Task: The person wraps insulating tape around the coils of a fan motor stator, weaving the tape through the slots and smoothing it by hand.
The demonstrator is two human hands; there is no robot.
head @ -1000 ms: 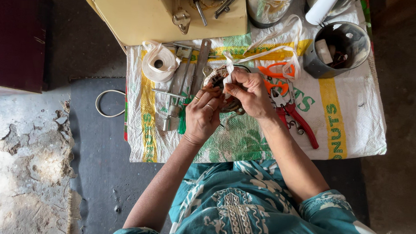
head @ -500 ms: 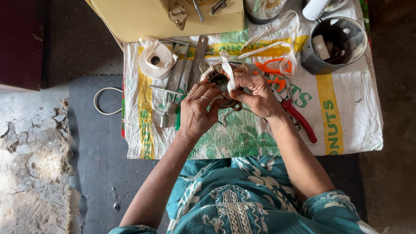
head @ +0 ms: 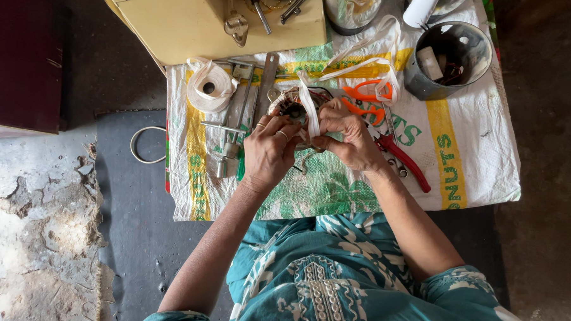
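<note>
2 hands, left hand and right hand, pinch a round coil (white tape draped across) between closed fingers above the counter.

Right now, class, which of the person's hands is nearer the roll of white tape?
Left. The left hand is just beside the roll of white tape; the right hand lies farther away.

Woven plastic sack upper right: glossy, printed. White cloth tape roll: matt, soft. Metal tin: dull grey. Scissors handles: glossy orange plastic. Floor lower left: rough, cracked.
</note>
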